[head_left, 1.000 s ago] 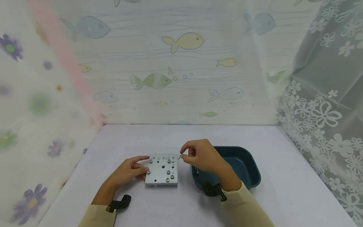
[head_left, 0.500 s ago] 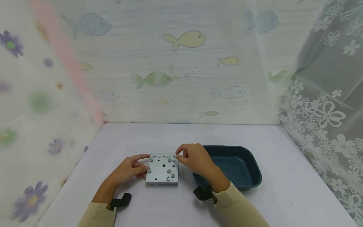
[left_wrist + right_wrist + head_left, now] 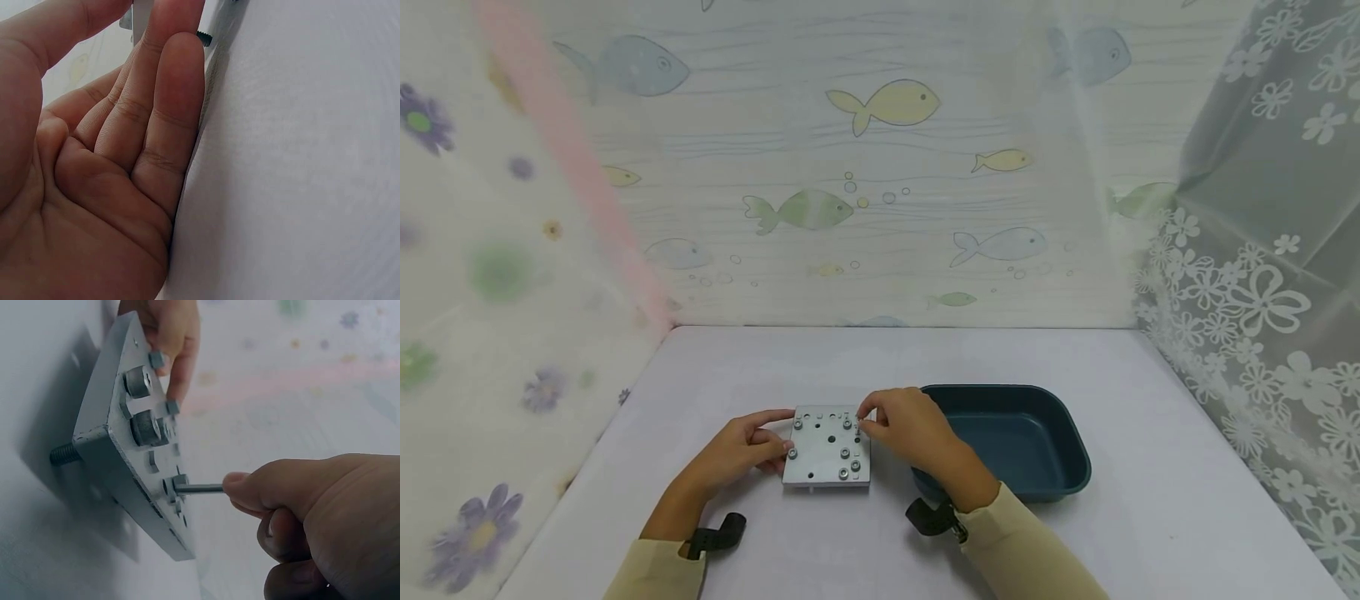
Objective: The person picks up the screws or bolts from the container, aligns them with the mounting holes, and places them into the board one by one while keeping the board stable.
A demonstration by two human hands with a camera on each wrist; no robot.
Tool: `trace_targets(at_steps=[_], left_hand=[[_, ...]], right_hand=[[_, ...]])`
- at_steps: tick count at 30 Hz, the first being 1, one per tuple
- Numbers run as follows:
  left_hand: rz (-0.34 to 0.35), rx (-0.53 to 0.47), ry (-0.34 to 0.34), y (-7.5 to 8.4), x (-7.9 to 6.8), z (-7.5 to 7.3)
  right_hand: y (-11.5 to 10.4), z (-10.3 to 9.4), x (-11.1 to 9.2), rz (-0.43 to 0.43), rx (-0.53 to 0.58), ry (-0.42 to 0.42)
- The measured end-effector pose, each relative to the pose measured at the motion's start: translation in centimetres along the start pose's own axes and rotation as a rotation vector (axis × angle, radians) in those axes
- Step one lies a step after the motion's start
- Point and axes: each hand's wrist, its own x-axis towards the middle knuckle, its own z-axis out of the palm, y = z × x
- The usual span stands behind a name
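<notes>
A square silver metal plate point(image 3: 820, 460) with holes and several socket-head screws point(image 3: 845, 454) in its top lies level above the table. My left hand point(image 3: 739, 447) holds its left edge, thumb at the side and index finger stretched to the far left corner. Between thumb and fingers of my right hand point(image 3: 910, 427) is a slim, smooth metal pin point(image 3: 206, 488). Its tip stands at a small fitting near the plate's right edge in the right wrist view. A threaded screw end point(image 3: 64, 455) pokes out beneath the plate.
A dark blue plastic bin point(image 3: 1026, 450) stands on the white table point(image 3: 1150, 500), right behind the right forearm. Patterned curtain cloth point(image 3: 880, 250) closes off the back and both sides.
My right hand has moved left from beside the bin to the plate's far right corner, then slightly nearer along its right edge, carrying the pin. The left hand has stayed on the plate.
</notes>
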Motion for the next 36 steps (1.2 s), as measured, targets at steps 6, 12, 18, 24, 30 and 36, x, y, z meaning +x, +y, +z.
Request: trace_targets(at_steps=[6, 12, 18, 24, 30, 36], left_hand=[[0.009, -0.007, 0.005, 0.3, -0.1, 0.0], [0.005, -0.012, 0.004, 0.2, -0.1, 0.1], [0.008, 0.007, 0.004, 0.1, -0.1, 0.1], [0.002, 0.011, 0.012, -0.1, -0.1, 0.1], [0.013, -0.004, 0.004, 0.0, -0.1, 0.0], [0.007, -0.002, 0.008, 0.1, -0.1, 0.1]], right_hand=[[-0.2, 0.3, 0.0, -0.007, -0.039, -0.041], [-0.3, 0.1, -0.1, -0.004, -0.038, -0.035], [-0.3, -0.1, -0.2, 0.002, -0.031, -0.037], [-0.5, -0.1, -0.2, -0.002, -0.044, -0.035], [-0.5, 0.4, -0.1, -0.013, -0.079, -0.047], [-0.6, 0.9, 0.0, -0.018, -0.139, -0.057]])
